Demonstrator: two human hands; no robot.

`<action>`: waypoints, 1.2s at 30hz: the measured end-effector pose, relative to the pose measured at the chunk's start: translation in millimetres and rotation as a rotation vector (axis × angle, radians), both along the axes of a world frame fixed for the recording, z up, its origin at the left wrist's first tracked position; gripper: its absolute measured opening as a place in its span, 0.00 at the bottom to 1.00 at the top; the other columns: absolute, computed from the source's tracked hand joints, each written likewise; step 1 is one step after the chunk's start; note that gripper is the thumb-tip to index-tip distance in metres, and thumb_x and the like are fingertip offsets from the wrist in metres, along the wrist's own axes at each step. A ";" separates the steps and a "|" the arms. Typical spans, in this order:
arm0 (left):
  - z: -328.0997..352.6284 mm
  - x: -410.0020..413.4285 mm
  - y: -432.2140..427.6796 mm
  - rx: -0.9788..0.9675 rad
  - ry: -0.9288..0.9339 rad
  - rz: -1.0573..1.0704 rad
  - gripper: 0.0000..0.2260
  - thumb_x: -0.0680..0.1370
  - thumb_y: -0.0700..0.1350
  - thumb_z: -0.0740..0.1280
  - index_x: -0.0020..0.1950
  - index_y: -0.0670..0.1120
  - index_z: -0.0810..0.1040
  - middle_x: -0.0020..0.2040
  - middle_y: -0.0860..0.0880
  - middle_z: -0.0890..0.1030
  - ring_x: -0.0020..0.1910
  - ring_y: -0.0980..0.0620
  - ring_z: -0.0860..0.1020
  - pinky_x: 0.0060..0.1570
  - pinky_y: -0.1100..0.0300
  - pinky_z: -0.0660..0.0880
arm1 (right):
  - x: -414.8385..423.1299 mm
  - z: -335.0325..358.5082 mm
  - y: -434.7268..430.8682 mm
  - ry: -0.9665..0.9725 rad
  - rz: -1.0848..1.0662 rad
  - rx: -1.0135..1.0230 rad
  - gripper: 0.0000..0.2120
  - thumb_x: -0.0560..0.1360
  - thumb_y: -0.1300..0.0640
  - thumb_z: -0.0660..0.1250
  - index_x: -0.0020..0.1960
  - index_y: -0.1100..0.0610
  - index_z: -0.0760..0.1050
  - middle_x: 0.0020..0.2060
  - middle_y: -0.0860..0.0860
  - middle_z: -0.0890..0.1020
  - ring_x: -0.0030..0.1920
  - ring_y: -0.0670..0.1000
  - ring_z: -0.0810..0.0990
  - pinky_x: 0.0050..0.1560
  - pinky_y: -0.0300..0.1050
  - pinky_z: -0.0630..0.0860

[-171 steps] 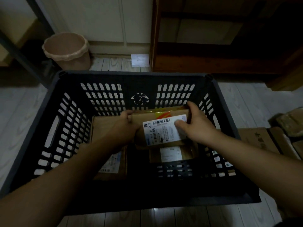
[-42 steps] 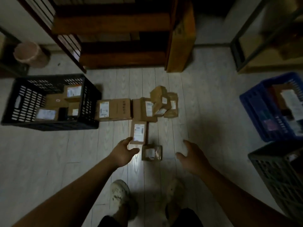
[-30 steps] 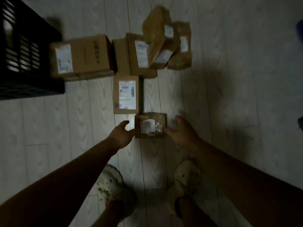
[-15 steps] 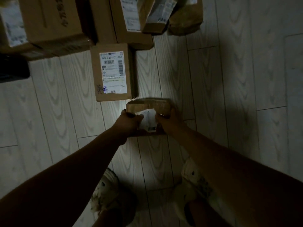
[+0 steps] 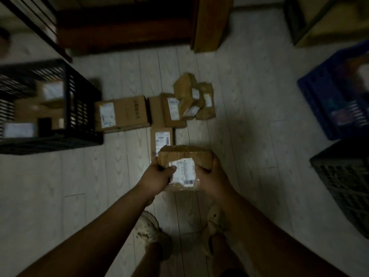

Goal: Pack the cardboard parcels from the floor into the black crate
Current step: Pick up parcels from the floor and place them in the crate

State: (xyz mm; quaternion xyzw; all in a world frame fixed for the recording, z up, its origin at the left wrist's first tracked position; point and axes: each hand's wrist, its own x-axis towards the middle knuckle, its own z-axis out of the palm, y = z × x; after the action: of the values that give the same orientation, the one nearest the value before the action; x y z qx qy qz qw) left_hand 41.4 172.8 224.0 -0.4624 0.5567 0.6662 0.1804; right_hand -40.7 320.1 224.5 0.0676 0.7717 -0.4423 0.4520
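Observation:
A small taped cardboard parcel [image 5: 184, 156] with a white label is lifted above the floor. My left hand [image 5: 157, 174] grips its left side with the thumb on the label, and my right hand [image 5: 209, 173] grips its right side. The black crate [image 5: 81, 100] stands on the floor at the left and holds several labelled parcels. More parcels lie on the floor beyond my hands: a flat one [image 5: 162, 138] just past the held parcel, a large box [image 5: 121, 113] beside the crate, and a small heap [image 5: 187, 102] further right.
A blue crate [image 5: 327, 100] with contents stands at the right edge, a dark grey crate [image 5: 345, 176] below it. Wooden furniture [image 5: 209, 25] and a dark metal rack [image 5: 40, 23] line the back. My two shoes [image 5: 151, 234] stand on the pale plank floor.
I bent down, took the small parcel off the floor with both hands and lifted it. The view has risen, so the black crate and blue crate are back in sight.

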 end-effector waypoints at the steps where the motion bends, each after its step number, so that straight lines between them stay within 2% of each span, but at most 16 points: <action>1: 30.5 -1.6 -4.5 -0.023 0.017 0.008 0.16 0.78 0.43 0.66 0.65 0.48 0.71 0.57 0.47 0.81 0.53 0.50 0.81 0.53 0.53 0.79 | -1.3 29.4 -3.2 0.028 0.006 -0.015 0.27 0.78 0.53 0.64 0.73 0.47 0.58 0.59 0.49 0.78 0.44 0.44 0.80 0.35 0.35 0.78; 3: 92.8 -4.3 -14.5 -0.075 0.060 0.015 0.15 0.77 0.42 0.66 0.64 0.48 0.71 0.55 0.47 0.81 0.50 0.51 0.81 0.45 0.57 0.79 | -2.6 88.3 -10.9 0.076 -0.001 -0.049 0.27 0.78 0.53 0.64 0.73 0.46 0.58 0.59 0.48 0.78 0.44 0.44 0.79 0.38 0.38 0.80; 4: 124.2 -4.9 -19.9 -0.104 0.086 0.005 0.15 0.77 0.42 0.66 0.64 0.48 0.71 0.55 0.48 0.81 0.49 0.51 0.81 0.44 0.58 0.79 | -2.8 120.6 -15.5 0.108 -0.004 -0.070 0.26 0.78 0.52 0.64 0.73 0.46 0.58 0.56 0.46 0.78 0.43 0.43 0.79 0.36 0.36 0.78; 6: 184.8 -1.5 -29.7 -0.166 0.142 -0.028 0.15 0.77 0.43 0.66 0.63 0.47 0.72 0.55 0.47 0.81 0.49 0.49 0.81 0.47 0.53 0.80 | -1.1 180.7 -23.3 0.164 0.004 -0.117 0.23 0.79 0.52 0.63 0.71 0.46 0.60 0.50 0.42 0.77 0.40 0.38 0.77 0.32 0.32 0.74; 8: 241.8 5.5 -39.6 -0.235 0.219 -0.045 0.15 0.77 0.43 0.66 0.64 0.47 0.71 0.55 0.46 0.81 0.50 0.48 0.81 0.49 0.50 0.80 | 1.5 236.5 -33.0 0.236 -0.003 -0.152 0.24 0.79 0.53 0.63 0.72 0.49 0.60 0.47 0.42 0.76 0.40 0.38 0.76 0.33 0.32 0.73; 9: 268.4 9.7 -44.7 -0.270 0.273 -0.050 0.16 0.77 0.43 0.66 0.64 0.47 0.71 0.55 0.47 0.81 0.49 0.49 0.82 0.47 0.52 0.81 | 3.0 262.2 -38.3 0.288 -0.009 -0.163 0.24 0.79 0.53 0.63 0.73 0.49 0.60 0.48 0.43 0.76 0.41 0.39 0.77 0.34 0.32 0.73; 12: 345.2 25.5 -57.2 -0.353 0.429 -0.043 0.17 0.78 0.45 0.64 0.67 0.51 0.69 0.52 0.52 0.81 0.45 0.57 0.82 0.38 0.65 0.79 | 11.6 335.0 -52.0 0.409 -0.034 -0.245 0.25 0.77 0.51 0.65 0.72 0.46 0.63 0.57 0.45 0.78 0.51 0.45 0.80 0.44 0.39 0.79; 14: 390.3 34.2 -65.6 -0.420 0.510 -0.029 0.17 0.78 0.47 0.64 0.67 0.55 0.68 0.49 0.56 0.81 0.41 0.62 0.82 0.33 0.70 0.76 | 18.8 381.0 -60.5 0.463 -0.039 -0.328 0.22 0.78 0.53 0.65 0.69 0.44 0.65 0.55 0.43 0.79 0.48 0.40 0.80 0.38 0.33 0.78; 16: 429.4 41.7 -72.5 -0.464 0.587 0.010 0.19 0.78 0.48 0.64 0.68 0.58 0.66 0.49 0.57 0.80 0.40 0.62 0.82 0.36 0.68 0.76 | 27.3 423.8 -67.2 0.519 -0.041 -0.401 0.21 0.78 0.53 0.65 0.69 0.41 0.65 0.54 0.41 0.78 0.46 0.37 0.79 0.35 0.29 0.75; 19: 480.6 50.1 -81.0 -0.528 0.694 0.039 0.19 0.78 0.50 0.64 0.68 0.59 0.67 0.53 0.55 0.82 0.41 0.62 0.82 0.37 0.68 0.77 | 37.5 475.9 -73.3 0.644 -0.026 -0.479 0.21 0.77 0.51 0.65 0.66 0.36 0.64 0.50 0.36 0.77 0.49 0.37 0.78 0.38 0.30 0.73; 23: 537.0 59.0 -86.5 -0.531 0.814 0.116 0.17 0.76 0.52 0.65 0.65 0.60 0.72 0.55 0.54 0.82 0.48 0.56 0.83 0.52 0.52 0.79 | 43.6 530.1 -73.8 0.766 -0.016 -0.609 0.19 0.77 0.51 0.65 0.60 0.31 0.64 0.46 0.31 0.76 0.48 0.34 0.78 0.43 0.30 0.74; 26: 569.3 64.1 -84.0 -0.560 0.899 0.180 0.15 0.75 0.55 0.66 0.61 0.66 0.72 0.58 0.55 0.81 0.54 0.52 0.81 0.57 0.47 0.76 | 42.7 558.2 -75.3 0.869 -0.004 -0.696 0.21 0.77 0.51 0.66 0.65 0.35 0.65 0.51 0.32 0.76 0.52 0.33 0.75 0.50 0.32 0.73; 28: 588.7 67.7 -80.5 -0.573 0.956 0.218 0.12 0.73 0.56 0.66 0.54 0.70 0.75 0.57 0.55 0.81 0.55 0.51 0.81 0.58 0.45 0.75 | 41.9 574.7 -77.5 0.910 0.021 -0.745 0.24 0.77 0.50 0.65 0.70 0.40 0.64 0.56 0.34 0.76 0.55 0.33 0.75 0.52 0.31 0.73; 31: 610.1 73.8 -77.0 -0.615 1.026 0.265 0.11 0.69 0.58 0.67 0.49 0.73 0.75 0.57 0.54 0.82 0.56 0.50 0.80 0.59 0.43 0.74 | 42.3 596.1 -82.1 0.951 0.077 -0.837 0.19 0.77 0.52 0.65 0.65 0.38 0.68 0.55 0.34 0.78 0.55 0.33 0.76 0.52 0.30 0.75; 33: 618.2 77.5 -78.3 -0.649 1.075 0.288 0.16 0.66 0.60 0.67 0.53 0.71 0.75 0.58 0.53 0.81 0.58 0.49 0.79 0.60 0.43 0.74 | 43.4 606.9 -87.0 0.976 0.113 -0.888 0.17 0.77 0.54 0.65 0.59 0.34 0.68 0.49 0.30 0.79 0.51 0.30 0.76 0.47 0.25 0.74; 36: 624.4 82.7 -88.2 -0.676 1.113 0.324 0.21 0.71 0.55 0.66 0.64 0.61 0.72 0.58 0.52 0.81 0.57 0.49 0.80 0.58 0.43 0.75 | 48.4 620.3 -100.3 1.015 0.141 -0.915 0.17 0.77 0.55 0.64 0.54 0.31 0.68 0.47 0.27 0.78 0.50 0.29 0.77 0.45 0.23 0.73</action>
State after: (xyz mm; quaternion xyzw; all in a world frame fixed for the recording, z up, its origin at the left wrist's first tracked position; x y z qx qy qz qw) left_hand 124.1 84.6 848.5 -0.1587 0.6680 0.6131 -0.3907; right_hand 7.7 219.7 844.7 -0.3962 0.6261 -0.6700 0.0452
